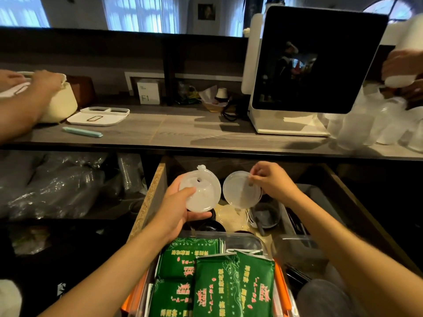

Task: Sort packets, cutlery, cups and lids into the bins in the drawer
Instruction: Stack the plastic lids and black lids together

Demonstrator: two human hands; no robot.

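Over the open drawer (151, 197), my left hand (180, 209) grips a stack of translucent white cup lids (200, 192) from below, thumb across its front. My right hand (272, 179) pinches the top edge of a single clear lid (240, 189), held upright beside the stack. Beneath them a clear bin (256, 242) holds green packets (215, 277) with pink lettering. Farther back in the drawer lie dark round containers (266, 213) and a pale lid. Black cutlery (297, 223) lies in a grey bin on the right.
A counter (183, 131) runs above the drawer with a white-framed screen (320, 62), a white tray (98, 115), a mint pen and clear cups (370, 129) at the right. Other people's hands work at both counter ends. Plastic-wrapped cup stacks (57, 179) fill the shelf to the left.
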